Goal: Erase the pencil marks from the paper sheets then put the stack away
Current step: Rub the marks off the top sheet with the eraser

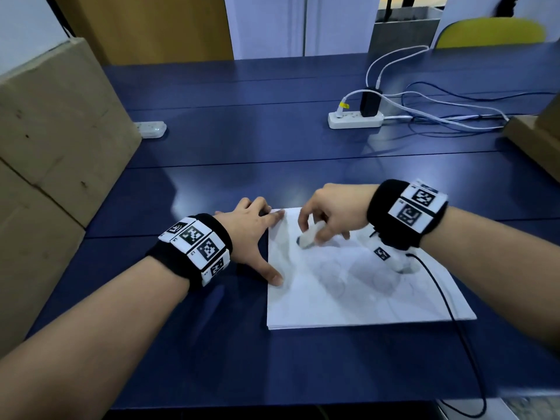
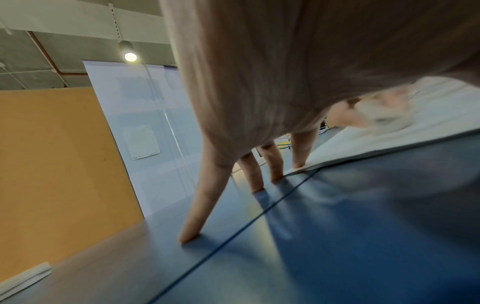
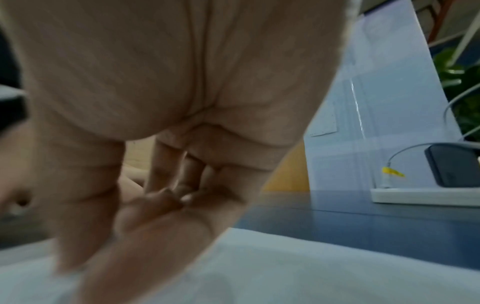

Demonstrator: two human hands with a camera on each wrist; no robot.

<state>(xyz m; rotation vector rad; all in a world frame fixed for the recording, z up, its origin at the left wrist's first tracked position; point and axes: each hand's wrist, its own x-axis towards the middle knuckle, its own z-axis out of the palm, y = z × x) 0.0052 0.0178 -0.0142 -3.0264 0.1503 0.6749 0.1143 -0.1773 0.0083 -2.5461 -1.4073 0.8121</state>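
A stack of white paper sheets (image 1: 363, 295) with faint pencil marks lies on the blue table (image 1: 242, 140). My right hand (image 1: 327, 219) pinches a white eraser (image 1: 309, 236) and holds its tip down on the top sheet near the far left corner. My left hand (image 1: 254, 234) lies spread flat, its forefinger and thumb on the stack's left edge and the other fingers on the table. In the left wrist view those fingers (image 2: 200, 209) stand straight on the table beside the paper (image 2: 389, 139). The right wrist view shows my curled fingers (image 3: 166, 197) over the sheet (image 3: 285, 267), blurred.
Cardboard boxes (image 1: 51, 165) stand along the left side and another (image 1: 536, 137) at the right. A white power strip (image 1: 354, 119) with a black adapter and loose cables lies at the back right. A small white device (image 1: 151, 128) lies at the back left.
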